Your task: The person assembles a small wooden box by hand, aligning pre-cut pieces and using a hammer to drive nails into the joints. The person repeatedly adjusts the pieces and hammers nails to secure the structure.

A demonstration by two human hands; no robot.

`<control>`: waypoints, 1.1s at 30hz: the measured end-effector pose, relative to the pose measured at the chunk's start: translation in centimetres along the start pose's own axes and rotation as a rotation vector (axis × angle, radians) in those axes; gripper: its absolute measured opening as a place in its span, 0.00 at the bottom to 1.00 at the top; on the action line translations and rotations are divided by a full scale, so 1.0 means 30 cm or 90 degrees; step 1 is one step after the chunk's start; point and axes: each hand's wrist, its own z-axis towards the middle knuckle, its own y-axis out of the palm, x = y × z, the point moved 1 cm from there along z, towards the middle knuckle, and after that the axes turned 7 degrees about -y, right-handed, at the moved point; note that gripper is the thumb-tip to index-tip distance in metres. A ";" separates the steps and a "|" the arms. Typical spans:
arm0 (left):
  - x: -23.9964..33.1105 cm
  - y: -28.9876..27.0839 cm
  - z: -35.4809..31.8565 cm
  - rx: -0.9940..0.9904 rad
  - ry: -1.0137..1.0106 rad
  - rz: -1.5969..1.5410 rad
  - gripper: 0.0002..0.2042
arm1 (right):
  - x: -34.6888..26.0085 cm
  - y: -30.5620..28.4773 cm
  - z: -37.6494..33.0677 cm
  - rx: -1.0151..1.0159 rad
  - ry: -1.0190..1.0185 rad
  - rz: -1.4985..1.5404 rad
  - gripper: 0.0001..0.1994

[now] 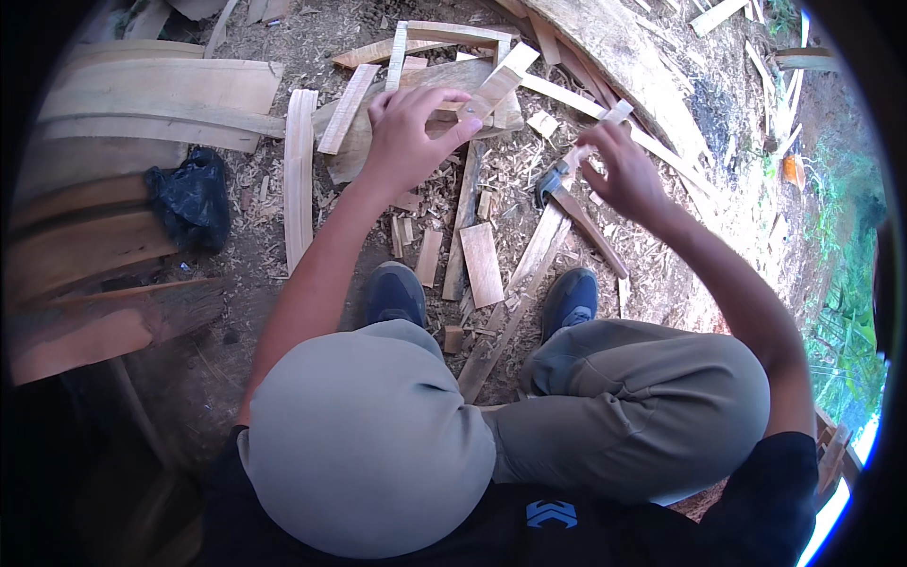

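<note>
My left hand (411, 137) closes thumb and forefinger on the near end of a short pale wood piece (503, 81). A small shiny spot, perhaps a nail head, shows by the fingertips. Beneath that piece lies a broad wooden slab (345, 118), with a frame of joined strips (453, 31) at its far side. My right hand (624, 170), slightly blurred, is curled with thumb and fingers apart, above a pale strip (619, 111). Close below it lies a hammer-like tool (593, 231) with a dark head and brown handle; part of its head end is hard to make out.
Curved planks (170, 90) and a black plastic bag (192, 200) are at the left. Wood offcuts (483, 265) and shavings cover the ground between my shoes (395, 295). A large timber slab (624, 57) lies at the far right, with green plants (850, 331) beyond.
</note>
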 end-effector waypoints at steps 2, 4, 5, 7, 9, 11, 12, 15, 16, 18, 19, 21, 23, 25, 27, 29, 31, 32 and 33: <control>0.009 0.029 0.003 -0.030 -0.033 -0.039 0.21 | 0.049 0.101 -0.208 -0.115 0.182 -0.028 0.20; 0.005 0.031 0.002 -0.021 -0.035 -0.036 0.22 | 0.025 0.182 -0.322 -0.173 0.289 -0.013 0.27; -0.001 0.030 -0.004 -0.020 -0.037 -0.033 0.22 | 0.019 0.226 -0.371 -0.163 0.273 -0.028 0.28; -0.007 0.026 -0.002 -0.023 -0.046 -0.013 0.22 | 0.018 0.310 -0.426 -0.165 0.331 0.057 0.27; -0.011 0.028 -0.004 -0.007 -0.010 0.020 0.23 | 0.012 0.368 -0.470 -0.136 0.332 0.043 0.25; -0.023 0.030 -0.017 0.032 0.070 0.066 0.24 | 0.006 0.373 -0.492 -0.103 0.338 0.031 0.23; -0.033 0.028 -0.021 0.026 0.073 0.069 0.24 | -0.005 0.365 -0.493 -0.088 0.343 0.028 0.22; -0.057 0.023 -0.035 0.005 0.036 0.058 0.23 | -0.033 0.289 -0.490 -0.075 0.335 0.024 0.19; -0.054 0.021 -0.040 -0.001 -0.007 0.037 0.23 | -0.064 0.220 -0.468 -0.095 0.346 0.046 0.19; -0.031 0.040 -0.039 0.019 -0.046 0.028 0.21 | -0.097 0.165 -0.486 -0.046 0.311 0.111 0.19; -0.022 0.046 -0.032 0.037 -0.049 0.015 0.20 | -0.096 0.131 -0.504 -0.012 0.308 0.175 0.20; -0.005 0.061 -0.028 0.067 -0.060 -0.014 0.20 | -0.129 -0.029 -0.438 -0.006 0.325 0.218 0.21; 0.000 0.060 -0.031 0.084 -0.069 0.005 0.21 | -0.155 -0.162 -0.322 0.029 0.306 0.219 0.22; 0.002 0.061 -0.024 0.097 -0.073 0.017 0.23 | -0.197 -0.270 -0.192 0.115 0.223 0.167 0.22; -0.010 0.076 -0.023 0.120 -0.086 -0.002 0.26 | -0.233 -0.292 -0.083 0.239 0.180 0.171 0.20; -0.006 0.092 -0.017 0.126 -0.100 -0.013 0.29 | -0.214 -0.234 -0.041 0.319 0.144 0.218 0.21; 0.012 0.086 -0.015 0.124 -0.116 -0.002 0.32 | -0.208 -0.150 -0.042 0.233 0.149 0.165 0.19; 0.014 0.085 -0.014 0.117 -0.121 -0.003 0.33 | -0.224 -0.134 -0.030 0.119 0.198 0.162 0.17; 0.017 0.085 -0.012 0.111 -0.125 -0.005 0.33 | -0.239 -0.120 -0.022 0.004 0.246 0.157 0.14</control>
